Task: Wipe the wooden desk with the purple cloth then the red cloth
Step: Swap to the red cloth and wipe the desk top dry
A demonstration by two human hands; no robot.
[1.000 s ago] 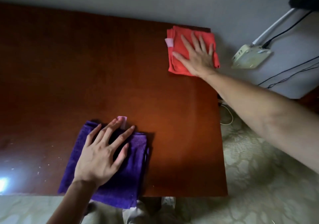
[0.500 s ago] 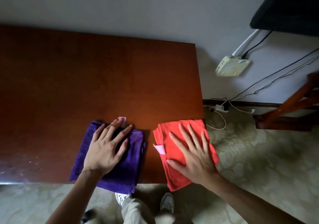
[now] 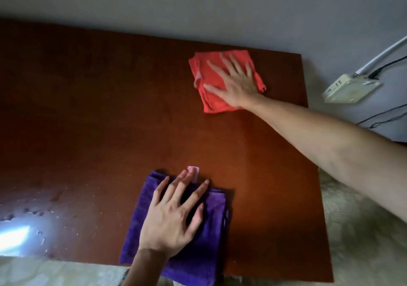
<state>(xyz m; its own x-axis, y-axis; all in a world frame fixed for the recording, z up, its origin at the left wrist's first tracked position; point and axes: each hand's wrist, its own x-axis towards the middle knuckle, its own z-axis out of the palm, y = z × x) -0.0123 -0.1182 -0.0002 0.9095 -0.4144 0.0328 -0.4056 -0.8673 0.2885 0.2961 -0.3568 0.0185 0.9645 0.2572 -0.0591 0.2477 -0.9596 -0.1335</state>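
Both hands lay flat, fingers spread: left hand point(image 3: 170, 216) on the purple cloth point(image 3: 198, 250) overhanging the worktop's point(image 3: 99, 114) near edge, right hand point(image 3: 235, 80) pressing the red cloth point(image 3: 211, 100) far right. That overhang could probably slide off.

Purple cloth point(image 3: 211, 241), red cloth point(image 3: 211, 100), reddish-brown desk point(image 3: 99, 109).

A pale box point(image 3: 350, 88), possibly a router, hangs on the grey wall point(image 3: 198, 1) with cables point(image 3: 383, 118).

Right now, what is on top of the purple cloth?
The left hand lies flat on the purple cloth, fingers spread. The cloth under the palm is hidden.
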